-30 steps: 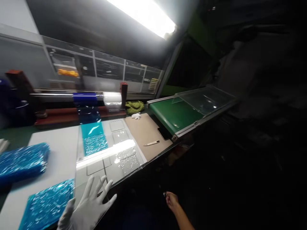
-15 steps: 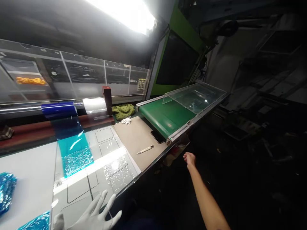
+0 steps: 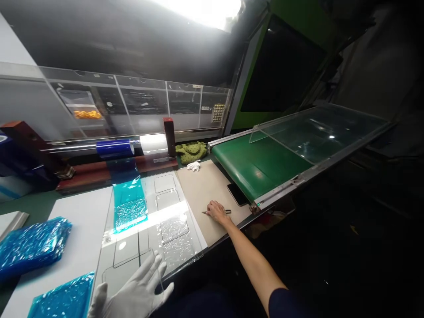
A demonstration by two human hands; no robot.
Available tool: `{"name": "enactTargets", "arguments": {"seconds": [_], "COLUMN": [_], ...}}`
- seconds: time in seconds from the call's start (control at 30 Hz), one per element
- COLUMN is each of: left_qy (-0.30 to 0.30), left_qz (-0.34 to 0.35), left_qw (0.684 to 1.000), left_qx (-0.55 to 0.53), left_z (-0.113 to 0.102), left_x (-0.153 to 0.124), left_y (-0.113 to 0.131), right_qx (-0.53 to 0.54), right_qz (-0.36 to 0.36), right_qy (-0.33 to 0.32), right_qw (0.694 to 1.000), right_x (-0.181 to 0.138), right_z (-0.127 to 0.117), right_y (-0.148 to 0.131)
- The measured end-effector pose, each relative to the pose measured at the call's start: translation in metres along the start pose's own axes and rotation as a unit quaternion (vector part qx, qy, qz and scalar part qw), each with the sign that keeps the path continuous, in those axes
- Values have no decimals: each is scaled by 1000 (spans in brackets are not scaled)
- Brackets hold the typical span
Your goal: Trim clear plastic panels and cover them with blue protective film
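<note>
Tan board [image 3: 203, 183] beside the green conveyor [image 3: 261, 163] underlies your right hand [image 3: 217, 212], seemingly taking the slim tool [image 3: 228, 211], hold unclear, likely needing a firm pinch; left hand [image 3: 135, 289] splayed.

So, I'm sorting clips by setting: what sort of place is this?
Probably a workstation in a factory or workshop: a green conveyor belt is in view, a blue roll and a white roll are mounted on a bar, and the left hand wears a white glove.
</note>
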State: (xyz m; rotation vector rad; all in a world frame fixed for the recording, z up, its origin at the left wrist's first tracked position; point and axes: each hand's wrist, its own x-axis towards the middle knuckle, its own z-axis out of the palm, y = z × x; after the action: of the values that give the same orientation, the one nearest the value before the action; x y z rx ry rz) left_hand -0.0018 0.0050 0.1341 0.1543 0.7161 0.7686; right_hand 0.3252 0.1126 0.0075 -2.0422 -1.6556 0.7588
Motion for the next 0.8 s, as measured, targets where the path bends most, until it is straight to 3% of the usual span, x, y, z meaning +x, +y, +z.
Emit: {"name": "enactTargets", "arguments": {"seconds": [0.07,0.13,0.27,0.33,0.4,0.5,0.6,0.8], "left_qy": [20,49,75,51,10,-13,-16,-11], "left_qz": [75,169,316,352,365,352,328,316], "left_qw": [988,931,697,594,529,490,490,491], "left_qx": [132,320,639,722,766,798,808,812], "left_z": [-2,-1,16,29,40,51,59,73], "left_x": [5,11,17,18,19,18,12,3], "left_y": [-3,-5,-4,-1,1,1,-1,-5], "right_qx": [19,52,153,294,344,312,266,263], "right_qz": [-10,-18,-69,-116,-143,-190,-211,-230], "right_qy": [-14,-30,-92,-220,-283,-259,-234,-226], "right_qw": [1000,998,982,923,884,894,911,910], "right_x": [-3,-14,-60,-90,-116,-138,-142,-137], "right_z": [-5,-11,-29,-44,-61,-76,-75,-61], "right_y": [-1,-7,-45,-72,-97,-120,-126,-126]}}
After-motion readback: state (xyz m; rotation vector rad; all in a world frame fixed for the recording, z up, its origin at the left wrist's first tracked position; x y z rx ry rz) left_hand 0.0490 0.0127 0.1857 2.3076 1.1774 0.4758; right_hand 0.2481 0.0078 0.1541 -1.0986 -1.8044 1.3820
